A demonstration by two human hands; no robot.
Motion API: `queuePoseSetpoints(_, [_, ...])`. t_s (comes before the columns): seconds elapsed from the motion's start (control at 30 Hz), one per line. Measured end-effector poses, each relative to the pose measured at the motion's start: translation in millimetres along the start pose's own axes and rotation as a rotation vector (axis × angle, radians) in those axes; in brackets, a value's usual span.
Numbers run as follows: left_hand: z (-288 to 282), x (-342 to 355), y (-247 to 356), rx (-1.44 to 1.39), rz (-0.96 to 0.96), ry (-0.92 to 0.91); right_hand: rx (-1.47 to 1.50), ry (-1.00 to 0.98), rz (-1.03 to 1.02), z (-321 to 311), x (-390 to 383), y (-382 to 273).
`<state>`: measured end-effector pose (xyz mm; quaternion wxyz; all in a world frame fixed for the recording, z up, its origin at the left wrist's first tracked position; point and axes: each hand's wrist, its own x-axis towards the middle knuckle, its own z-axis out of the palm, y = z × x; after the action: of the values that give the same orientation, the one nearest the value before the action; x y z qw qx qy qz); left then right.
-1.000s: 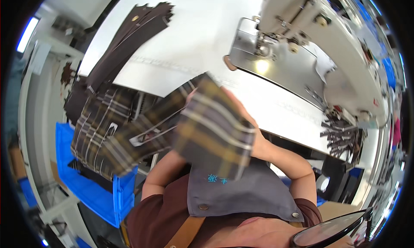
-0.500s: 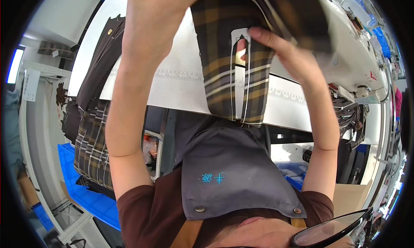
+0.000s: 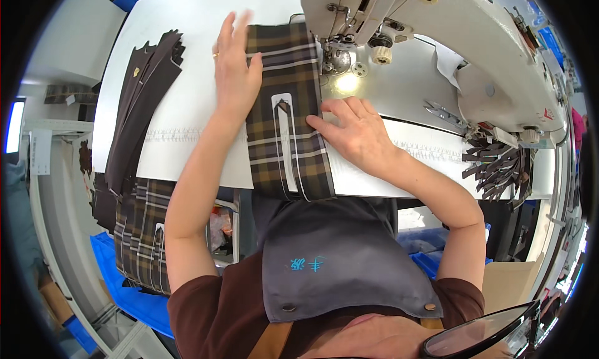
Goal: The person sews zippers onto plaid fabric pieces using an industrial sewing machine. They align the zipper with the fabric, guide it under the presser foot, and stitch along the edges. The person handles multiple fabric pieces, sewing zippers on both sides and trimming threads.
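Observation:
A brown, black and white plaid fabric piece lies flat on the white sewing table, its near end hanging over the front edge. A long slit in its middle is edged in white, with a white patch at the top. My left hand rests along the fabric's upper left edge, fingers stretched out and slightly blurred. At the right edge, my right hand lies with bent fingers apart from the thumb, whose tip touches the fabric. The sewing machine's needle area is just right of the fabric's far end.
The sewing machine covers the far right. Thread snips and a bundle of dark strips lie on the right. Dark brown fabric pieces lie at left, above plaid pieces hanging over a blue bin.
The raised plaid piece has come down flat onto the table beside the machine. Both hands have lowered with it, the left to its left edge and the right to its right edge.

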<state>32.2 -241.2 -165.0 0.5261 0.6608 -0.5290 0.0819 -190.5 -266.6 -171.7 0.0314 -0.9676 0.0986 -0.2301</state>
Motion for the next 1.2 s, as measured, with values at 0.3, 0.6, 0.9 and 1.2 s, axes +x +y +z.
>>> queuePoseSetpoints(0.3, [11,-12,13,0.390,0.405,-0.600,-0.023,0.038,-0.151,3,6,17])
queuePoseSetpoints(0.6, [16,-4,-6,0.251,0.333,-0.466,-0.128,0.138,-0.034,6,27,64])
queuePoseSetpoints(0.9, [21,-21,15,0.208,0.343,-0.567,-0.120,0.073,0.241,-8,11,71])
queuePoseSetpoints(1.2, [14,-26,21,0.285,0.479,-0.549,-0.049,-0.026,0.301,-7,16,84])
